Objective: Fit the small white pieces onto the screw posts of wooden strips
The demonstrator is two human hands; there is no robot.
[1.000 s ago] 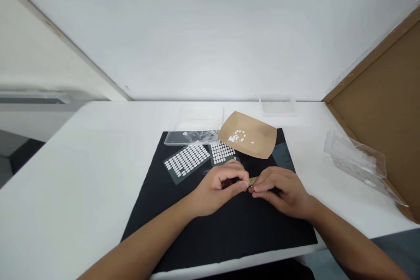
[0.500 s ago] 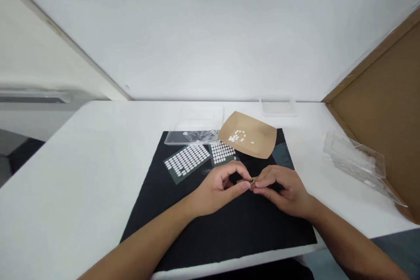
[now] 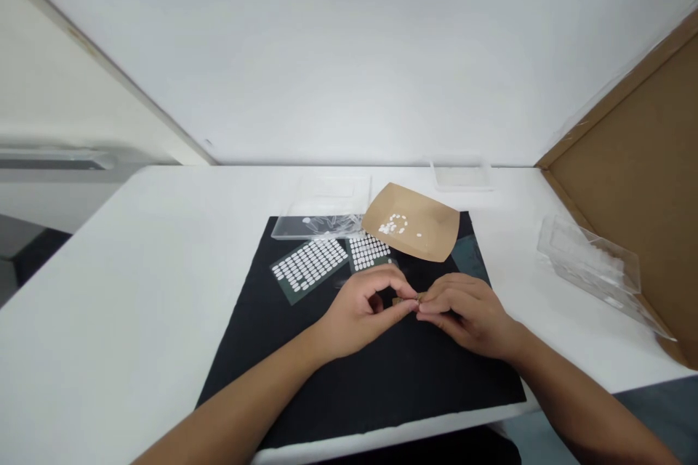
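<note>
My left hand (image 3: 366,312) is closed in a pinch, thumb against forefinger. Opposite it, my right hand (image 3: 467,311) pinches at the same spot, the fingertips of both meeting over the black mat (image 3: 382,392). Between them is a tiny shiny piece (image 3: 417,299), mostly covered by the fingers and too small to name. A bit of brown material (image 3: 400,301) shows just behind the left fingertips. Beyond the hands lie two dark green sheets with rows of white oval pieces, the left sheet (image 3: 310,269) tilted and the other sheet (image 3: 371,252) partly under a brown paper tray.
The brown paper tray (image 3: 430,221) holds loose white ovals. To its left is a clear plastic box (image 3: 319,227) with thin transparent pieces inside. A small clear tray (image 3: 462,178) sits by the back wall; clear plastic containers (image 3: 592,261) lean near the cardboard at right.
The fingertips of my two hands have drawn closer together around the tiny piece, and my right fingers are more closed. The objects on the table lie as before.
</note>
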